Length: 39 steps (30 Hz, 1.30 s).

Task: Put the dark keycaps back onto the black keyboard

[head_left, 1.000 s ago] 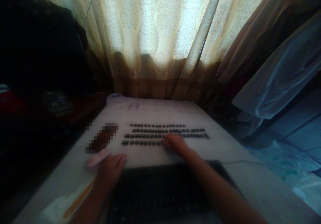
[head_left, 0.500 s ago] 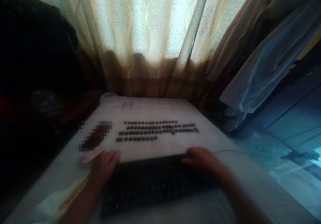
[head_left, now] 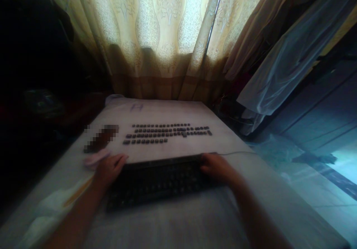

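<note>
The left hand (head_left: 109, 170) is at the left end of the black keyboard (head_left: 158, 180), which lies long from side to side between both hands, and the right hand (head_left: 216, 167) bends over its right end, though I cannot tell if either hand's fingers grip it.

1. Keyboard (head_left: 158, 182): blurred, key markings unreadable; right end partly behind the blurred right hand (head_left: 219, 168).
2. Left hand (head_left: 111, 167): covers the keyboard's upper left corner.
3. Loose keycaps (head_left: 151, 135): markings too small.
4. Brown object (head_left: 102, 138): pixelated.
5. Curtain (head_left: 169, 26): cut off above.
</note>
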Tool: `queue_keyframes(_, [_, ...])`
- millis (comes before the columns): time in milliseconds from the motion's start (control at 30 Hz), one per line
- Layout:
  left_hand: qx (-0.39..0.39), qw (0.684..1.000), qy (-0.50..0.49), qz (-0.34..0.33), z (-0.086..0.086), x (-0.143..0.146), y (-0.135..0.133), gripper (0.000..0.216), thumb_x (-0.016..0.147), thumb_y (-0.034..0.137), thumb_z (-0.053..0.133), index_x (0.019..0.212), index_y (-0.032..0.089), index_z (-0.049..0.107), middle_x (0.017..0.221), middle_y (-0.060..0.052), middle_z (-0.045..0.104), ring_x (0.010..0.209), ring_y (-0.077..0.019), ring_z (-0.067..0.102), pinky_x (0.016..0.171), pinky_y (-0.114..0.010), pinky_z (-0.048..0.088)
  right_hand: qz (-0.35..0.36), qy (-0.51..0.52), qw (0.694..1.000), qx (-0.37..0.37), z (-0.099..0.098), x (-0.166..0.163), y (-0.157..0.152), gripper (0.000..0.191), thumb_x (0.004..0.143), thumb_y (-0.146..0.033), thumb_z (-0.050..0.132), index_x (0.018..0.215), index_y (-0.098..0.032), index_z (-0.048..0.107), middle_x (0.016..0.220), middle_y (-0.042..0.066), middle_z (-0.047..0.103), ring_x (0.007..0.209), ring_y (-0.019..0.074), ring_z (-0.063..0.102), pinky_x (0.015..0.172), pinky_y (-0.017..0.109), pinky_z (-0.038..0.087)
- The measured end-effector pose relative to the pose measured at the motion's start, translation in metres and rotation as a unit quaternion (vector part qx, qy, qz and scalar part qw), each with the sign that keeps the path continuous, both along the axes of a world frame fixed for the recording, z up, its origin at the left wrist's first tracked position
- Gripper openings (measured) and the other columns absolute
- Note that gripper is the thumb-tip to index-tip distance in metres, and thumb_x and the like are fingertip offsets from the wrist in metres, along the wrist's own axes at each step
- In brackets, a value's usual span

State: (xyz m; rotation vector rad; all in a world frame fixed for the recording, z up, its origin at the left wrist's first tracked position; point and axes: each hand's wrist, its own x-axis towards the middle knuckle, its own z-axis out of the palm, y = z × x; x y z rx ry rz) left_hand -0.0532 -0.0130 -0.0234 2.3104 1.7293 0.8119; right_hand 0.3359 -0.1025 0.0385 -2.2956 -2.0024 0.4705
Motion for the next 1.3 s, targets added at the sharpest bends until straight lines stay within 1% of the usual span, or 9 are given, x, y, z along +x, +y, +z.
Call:
queue_keyframes(67, [0.004,1.000,-0.001,0.007,-0.001,0.001,-0.003,0.041,0.085,0.047,0.040,0.086,0.023,0.073,0.090,-0.005,0.078,0.085,-0.0226,0.071,0.079,-0.031,0.053,0.007,0.042,0.999,0.016,-0.003,0.004,0.000,0.020,0.076,-0.016,0.060,0.092,-0.018,0.071,0.094,0.009,0.073,0.086,0.0224,0.067,0.073,0.030,0.046])
queue_keyframes(167, [0.011,1.000,-0.005,0.023,-0.003,0.001,-0.012,0.042,0.086,0.048,0.040,0.092,0.021,0.072,0.095,-0.007,0.077,0.090,-0.0231,0.071,0.084,-0.032,0.053,-0.010,0.182,0.981,0.071,-0.006,0.008,-0.002,0.015,0.079,-0.026,0.056,0.082,-0.018,0.069,0.083,0.007,0.073,0.077,0.0213,0.066,0.069,0.031,0.048])
queue_keyframes(267, [0.017,0.999,-0.007,0.034,-0.006,0.001,-0.024,0.041,0.087,0.047,0.041,0.097,0.021,0.071,0.099,-0.006,0.076,0.094,-0.0229,0.070,0.089,-0.034,0.051,-0.054,0.341,0.929,0.132,-0.010,0.002,-0.003,0.022,0.079,-0.039,0.055,0.078,-0.019,0.062,0.071,0.003,0.067,0.067,0.0193,0.063,0.062,0.031,0.049])
queue_keyframes(367, [0.019,0.999,-0.004,0.042,-0.006,0.001,-0.032,0.041,0.086,0.046,0.041,0.098,0.020,0.070,0.099,-0.007,0.076,0.094,-0.0244,0.069,0.090,-0.037,0.051,-0.082,0.458,0.871,0.157,-0.016,-0.014,-0.003,0.027,0.075,-0.046,0.061,0.081,-0.020,0.060,0.066,-0.001,0.063,0.061,0.0169,0.061,0.058,0.029,0.050])
queue_keyframes(467, [0.016,0.999,0.001,0.042,-0.005,0.001,-0.034,0.041,0.086,0.046,0.041,0.097,0.020,0.071,0.097,-0.007,0.076,0.095,-0.0254,0.069,0.090,-0.037,0.051,-0.070,0.511,0.845,0.139,-0.021,-0.034,-0.002,0.031,0.074,-0.049,0.064,0.081,-0.019,0.061,0.066,-0.001,0.064,0.060,0.0156,0.061,0.059,0.029,0.051])
queue_keyframes(700, [0.008,0.999,0.005,0.041,-0.006,0.000,-0.032,0.040,0.086,0.045,0.040,0.096,0.022,0.072,0.096,-0.005,0.077,0.095,-0.0251,0.068,0.090,-0.037,0.051,-0.033,0.544,0.834,0.091,-0.026,-0.049,0.003,0.024,0.070,-0.039,0.068,0.083,-0.020,0.062,0.069,-0.002,0.064,0.064,0.0149,0.061,0.066,0.030,0.052])
queue_keyframes(867, [-0.004,0.998,0.000,0.061,-0.010,-0.005,-0.031,0.038,0.085,0.043,0.042,0.099,0.024,0.072,0.098,-0.003,0.077,0.095,-0.0243,0.069,0.088,-0.035,0.051,-0.028,0.538,0.835,0.115,-0.026,-0.056,0.011,0.023,0.076,-0.041,0.064,0.084,-0.020,0.060,0.069,-0.002,0.062,0.064,0.0147,0.060,0.065,0.029,0.051])
queue_keyframes(1067, [-0.042,0.996,-0.028,0.074,-0.008,-0.003,-0.031,0.039,0.086,0.042,0.042,0.104,0.024,0.072,0.101,-0.001,0.077,0.093,-0.0226,0.070,0.086,-0.033,0.053,0.006,0.491,0.861,0.132,-0.036,-0.071,0.008,0.023,0.081,-0.042,0.056,0.081,-0.020,0.060,0.066,-0.001,0.059,0.063,0.0156,0.057,0.062,0.028,0.048])
queue_keyframes(1300, [-0.050,0.995,-0.054,0.069,-0.009,0.002,-0.027,0.037,0.087,0.042,0.044,0.104,0.025,0.072,0.104,0.000,0.076,0.099,-0.0228,0.070,0.090,-0.033,0.053,0.057,0.425,0.890,0.154,-0.043,-0.070,0.002,0.016,0.086,-0.034,0.053,0.085,-0.020,0.061,0.077,0.003,0.066,0.073,0.0177,0.061,0.069,0.029,0.049])
